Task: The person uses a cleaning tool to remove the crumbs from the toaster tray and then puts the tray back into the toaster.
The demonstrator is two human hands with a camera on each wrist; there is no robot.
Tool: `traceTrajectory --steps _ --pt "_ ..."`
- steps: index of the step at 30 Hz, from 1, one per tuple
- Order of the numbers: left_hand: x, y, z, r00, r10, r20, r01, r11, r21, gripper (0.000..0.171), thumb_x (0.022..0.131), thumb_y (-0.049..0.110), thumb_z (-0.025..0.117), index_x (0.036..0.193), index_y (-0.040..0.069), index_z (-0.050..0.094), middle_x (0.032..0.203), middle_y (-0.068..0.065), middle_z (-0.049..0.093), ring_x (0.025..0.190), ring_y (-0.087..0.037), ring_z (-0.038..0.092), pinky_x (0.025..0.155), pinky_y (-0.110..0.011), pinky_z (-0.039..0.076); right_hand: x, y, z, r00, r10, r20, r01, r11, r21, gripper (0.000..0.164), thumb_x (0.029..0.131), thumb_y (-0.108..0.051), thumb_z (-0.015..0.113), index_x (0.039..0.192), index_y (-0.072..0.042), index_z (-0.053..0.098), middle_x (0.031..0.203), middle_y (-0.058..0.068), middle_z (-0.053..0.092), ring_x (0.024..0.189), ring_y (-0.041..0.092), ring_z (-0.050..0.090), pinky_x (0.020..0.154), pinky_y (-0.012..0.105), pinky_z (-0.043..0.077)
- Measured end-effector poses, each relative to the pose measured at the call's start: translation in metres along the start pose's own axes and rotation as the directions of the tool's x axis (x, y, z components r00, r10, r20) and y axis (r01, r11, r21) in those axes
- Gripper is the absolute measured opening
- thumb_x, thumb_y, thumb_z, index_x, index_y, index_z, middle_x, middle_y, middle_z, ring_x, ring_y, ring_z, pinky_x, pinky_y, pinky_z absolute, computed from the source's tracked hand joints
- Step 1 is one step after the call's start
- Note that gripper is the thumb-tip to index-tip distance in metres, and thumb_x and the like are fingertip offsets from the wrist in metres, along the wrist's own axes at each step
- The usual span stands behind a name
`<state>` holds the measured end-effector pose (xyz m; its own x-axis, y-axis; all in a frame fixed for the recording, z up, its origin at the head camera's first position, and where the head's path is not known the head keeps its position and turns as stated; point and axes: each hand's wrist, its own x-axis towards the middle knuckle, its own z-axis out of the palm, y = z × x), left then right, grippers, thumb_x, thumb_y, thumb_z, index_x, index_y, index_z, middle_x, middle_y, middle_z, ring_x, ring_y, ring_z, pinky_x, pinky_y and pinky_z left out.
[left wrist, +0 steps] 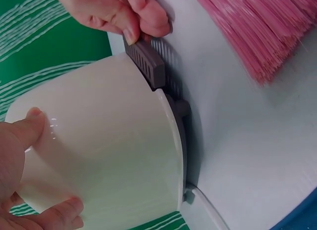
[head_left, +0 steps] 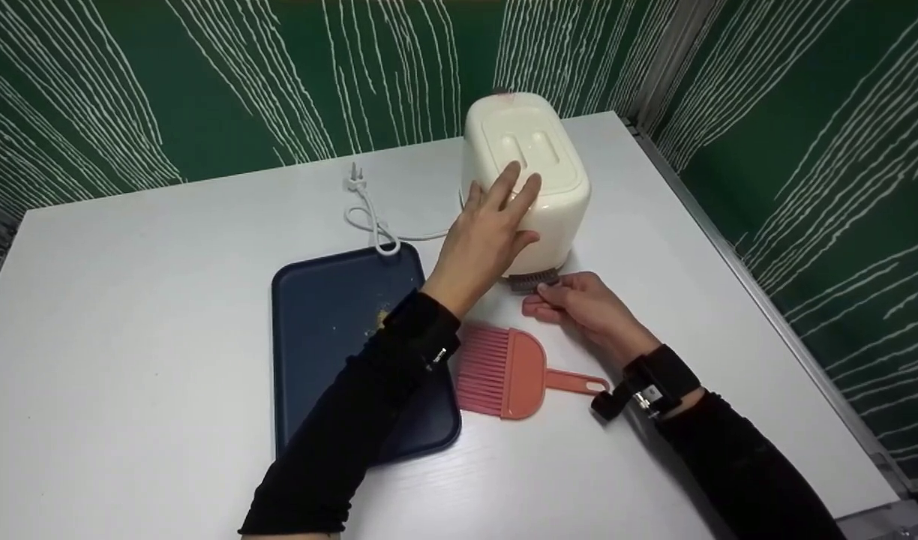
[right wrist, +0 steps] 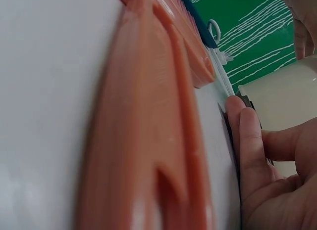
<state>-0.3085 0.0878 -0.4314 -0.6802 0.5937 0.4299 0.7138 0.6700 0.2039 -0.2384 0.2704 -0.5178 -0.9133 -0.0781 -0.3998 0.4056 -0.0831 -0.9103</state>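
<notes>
A cream toaster (head_left: 555,225) stands at the back right of the table, two long recesses on its top. My left hand (head_left: 483,238) rests on its top edge and near side, fingers spread and fairly straight. Low on the toaster's near end, a dark grey ribbed crumb tray (left wrist: 145,62) sticks out a little at the base. My right hand (head_left: 590,307) pinches that tray's edge between thumb and fingers, the back of the hand close over the table. The rest of the tray is hidden under the toaster.
A coral brush (head_left: 528,373) with pink bristles lies in front of the toaster, bristles against a navy tray (head_left: 316,315) holding yellowish crumbs (head_left: 382,318). The toaster's white cord and plug (head_left: 355,180) lie behind the navy tray. Green walls bound the table's back and right.
</notes>
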Motion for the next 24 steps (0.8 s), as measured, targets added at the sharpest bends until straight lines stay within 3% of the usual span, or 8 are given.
traceTrajectory --steps 9,24 --pt "-0.0006 0.0005 0.0017 1.0 -0.018 -0.004 0.018 1.0 -0.01 0.066 0.095 0.043 0.064 0.154 0.024 0.04 0.161 -0.008 0.035 0.132 -0.055 0.047 0.097 -0.053 0.054 0.0001 -0.0016 -0.0042 0.998 0.026 0.051 -0.025 1.0 -0.014 0.036 0.106 -0.01 0.046 0.124 0.021 0.052 0.09 0.007 0.076 0.087 0.01 0.075 0.082 0.018 0.057" --pt "-0.0008 -0.001 0.0026 1.0 0.0 -0.004 0.0 1.0 0.013 0.067 0.095 0.044 0.062 0.154 0.024 0.039 0.161 -0.008 0.035 0.132 -0.054 0.048 0.097 -0.051 0.055 0.0011 -0.0026 -0.0074 0.997 0.057 0.049 -0.056 0.998 -0.014 0.03 0.104 -0.009 0.05 0.119 0.017 0.057 0.088 0.007 0.077 0.085 0.011 0.075 0.082 0.02 0.058"
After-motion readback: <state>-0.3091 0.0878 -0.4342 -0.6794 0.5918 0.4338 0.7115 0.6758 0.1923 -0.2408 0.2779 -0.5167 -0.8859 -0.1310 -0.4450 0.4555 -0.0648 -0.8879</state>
